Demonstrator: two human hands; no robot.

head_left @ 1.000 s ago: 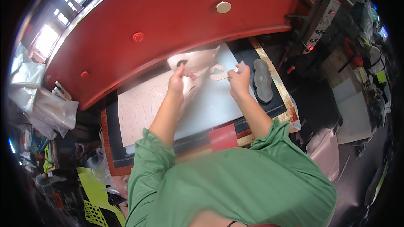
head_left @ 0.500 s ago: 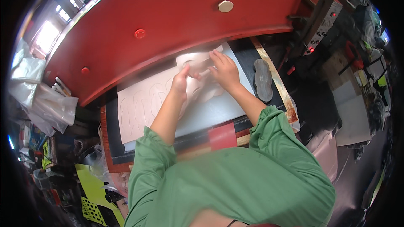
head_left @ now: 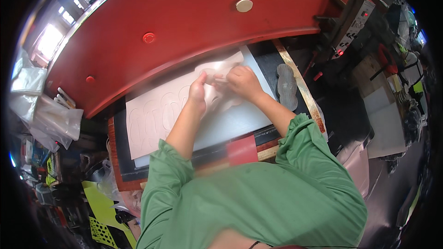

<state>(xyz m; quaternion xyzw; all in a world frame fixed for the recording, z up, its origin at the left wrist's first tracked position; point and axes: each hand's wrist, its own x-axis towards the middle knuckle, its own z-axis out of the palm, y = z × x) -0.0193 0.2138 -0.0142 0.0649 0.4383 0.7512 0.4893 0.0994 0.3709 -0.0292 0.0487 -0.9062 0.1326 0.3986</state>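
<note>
A pale pink sheet (head_left: 138,110) lies on a light grey board (head_left: 251,115), with several curved, sole-shaped outlines cut into it. Toward its right end the sheet is lifted and bent up. My left hand (head_left: 198,94) is closed on this raised part, thumb up. Close beside it, my right hand (head_left: 244,82) has its fingers curled in and pinches the same pink material. Its fingertips are partly hidden, and the stretch between the hands is slightly blurred. A grey sole-shaped block (head_left: 287,87) lies right of the board.
A large red machine front (head_left: 198,18) with round buttons rises just beyond the sheet. On the right stands a control box (head_left: 353,30) with lit red lamps. Clear plastic bags (head_left: 46,106) hang at the left. A red patch (head_left: 242,149) covers part of the front edge.
My right hand's fingers have curled in from an outstretched position, and the hand has come down slightly toward me. My left hand stays nearly in place at the raised pink material.
</note>
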